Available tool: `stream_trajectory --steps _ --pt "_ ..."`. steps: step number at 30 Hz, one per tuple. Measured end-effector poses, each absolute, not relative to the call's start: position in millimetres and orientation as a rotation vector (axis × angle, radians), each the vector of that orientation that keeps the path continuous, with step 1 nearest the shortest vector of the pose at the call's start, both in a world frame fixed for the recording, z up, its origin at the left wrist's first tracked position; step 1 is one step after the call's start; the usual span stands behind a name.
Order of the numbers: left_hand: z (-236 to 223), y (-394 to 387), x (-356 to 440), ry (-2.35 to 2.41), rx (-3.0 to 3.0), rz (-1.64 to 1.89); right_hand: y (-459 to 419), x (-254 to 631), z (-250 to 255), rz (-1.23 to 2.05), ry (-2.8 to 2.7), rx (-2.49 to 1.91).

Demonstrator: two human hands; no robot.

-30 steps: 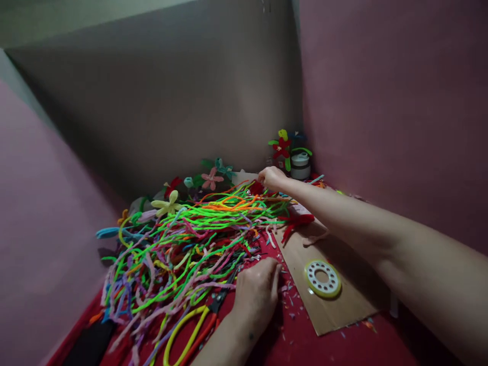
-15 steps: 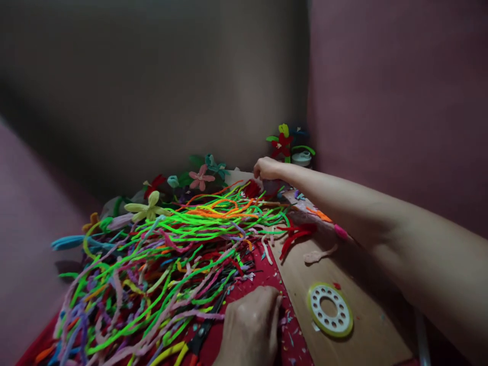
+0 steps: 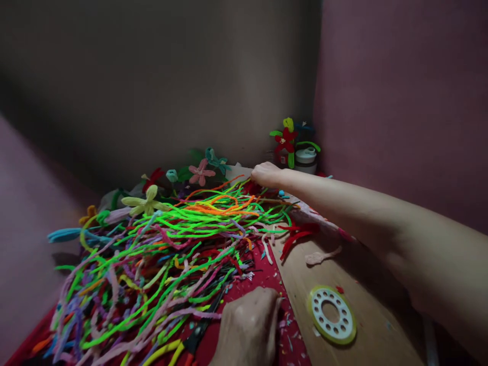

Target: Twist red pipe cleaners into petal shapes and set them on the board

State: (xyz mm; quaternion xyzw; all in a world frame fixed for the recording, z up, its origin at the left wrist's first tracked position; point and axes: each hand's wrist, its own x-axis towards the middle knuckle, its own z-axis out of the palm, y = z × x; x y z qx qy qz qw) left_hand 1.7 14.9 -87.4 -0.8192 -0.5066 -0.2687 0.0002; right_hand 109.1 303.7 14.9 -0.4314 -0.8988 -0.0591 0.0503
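Note:
My right hand (image 3: 267, 174) reaches to the far side of a big pile of coloured pipe cleaners (image 3: 198, 218). Its fingers are curled down, beside dark red strands and a white piece (image 3: 240, 173); whatever is in them is hidden. My left hand (image 3: 247, 315) rests closed, knuckles up, on the red cloth (image 3: 263, 259) in front. Its fingertips are out of sight. Just left of it lie dark-bladed scissors (image 3: 198, 333), partly under the pile, near yellow strands (image 3: 165, 353).
A roll of clear tape (image 3: 332, 315) lies on a wooden board (image 3: 366, 325), with red strands (image 3: 299, 234) and a pink strip (image 3: 320, 256). Fuzzy flowers, a yellow one (image 3: 147, 201) and a pink one (image 3: 201, 173), stand behind the pile. A lidded cup (image 3: 306, 158) is by the wall.
My right hand has dipped slightly lower at the pile's far edge, its fingers still curled. The left hand stays closed in nearly the same place. The view has shifted a little.

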Motion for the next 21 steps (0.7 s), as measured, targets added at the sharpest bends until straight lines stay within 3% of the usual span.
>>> stream_trajectory --steps 16,21 --pt "-69.2 8.9 7.0 -1.680 -2.623 -0.879 293.4 116.4 11.3 0.389 -2.561 -1.347" --pt "-25.8 21.9 9.3 -1.682 -2.500 -0.960 290.8 115.8 8.7 0.437 -2.496 -1.311"
